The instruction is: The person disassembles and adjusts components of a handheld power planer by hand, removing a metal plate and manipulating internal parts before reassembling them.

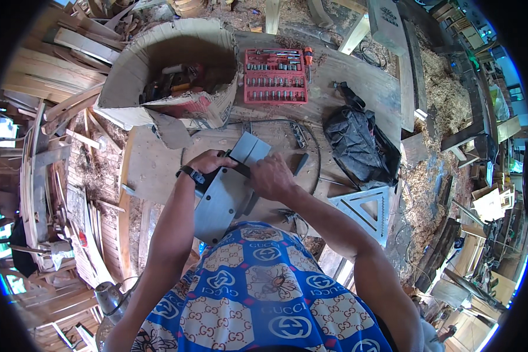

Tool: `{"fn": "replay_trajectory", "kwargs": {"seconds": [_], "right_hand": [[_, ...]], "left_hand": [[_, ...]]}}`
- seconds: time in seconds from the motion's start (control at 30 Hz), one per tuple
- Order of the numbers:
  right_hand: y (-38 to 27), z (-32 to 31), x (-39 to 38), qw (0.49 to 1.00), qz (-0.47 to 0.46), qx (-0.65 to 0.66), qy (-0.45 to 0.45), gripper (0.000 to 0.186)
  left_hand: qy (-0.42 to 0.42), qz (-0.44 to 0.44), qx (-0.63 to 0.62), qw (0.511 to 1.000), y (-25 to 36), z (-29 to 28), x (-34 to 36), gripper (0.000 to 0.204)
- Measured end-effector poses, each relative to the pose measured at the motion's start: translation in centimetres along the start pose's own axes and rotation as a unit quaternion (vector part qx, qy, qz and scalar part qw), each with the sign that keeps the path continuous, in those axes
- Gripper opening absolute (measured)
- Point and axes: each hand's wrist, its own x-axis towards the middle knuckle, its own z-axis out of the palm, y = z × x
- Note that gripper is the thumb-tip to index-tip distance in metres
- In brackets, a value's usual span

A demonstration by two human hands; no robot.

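Observation:
An electric hand planer (222,202) lies sole up on the board in front of me, its long grey plate toward my body and the shorter grooved front plate (250,148) away from me. My left hand (210,164) grips its left side near the gap between the plates, a dark watch on the wrist. Over the right side of that gap, my right hand (271,178) is closed in a fist-like hold. A short dark bar (240,168) shows between the two hands; the fingers partly cover it.
Beyond lie a red socket set case (275,97), an orange-handled screwdriver (308,57) and a cardboard box (120,108) of tools. To the right are a black bag (358,141) and a metal triangle square (364,211). A cable curls around the planer. Wood shavings and timber surround the board.

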Motion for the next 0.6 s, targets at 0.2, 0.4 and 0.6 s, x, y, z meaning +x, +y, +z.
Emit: {"fn": "replay_trajectory", "kwargs": {"seconds": [0.2,0.4,0.6], "right_hand": [[0.0,0.5,0.4,0.999,0.005,0.018,0.043,0.038],[-0.4,0.2,0.9,0.999,-0.017,-0.02,0.046,0.037],[-0.4,0.5,0.7,0.996,0.002,-0.007,0.09,0.024]], "left_hand": [[-0.018,0.016,-0.037,0.999,1.2,0.4,-0.4,0.039],[-0.015,0.006,-0.001,1.0,0.5,0.0,-0.2,0.04],[-0.02,0.013,0.005,1.0,0.5,-0.1,-0.1,0.039]]}}
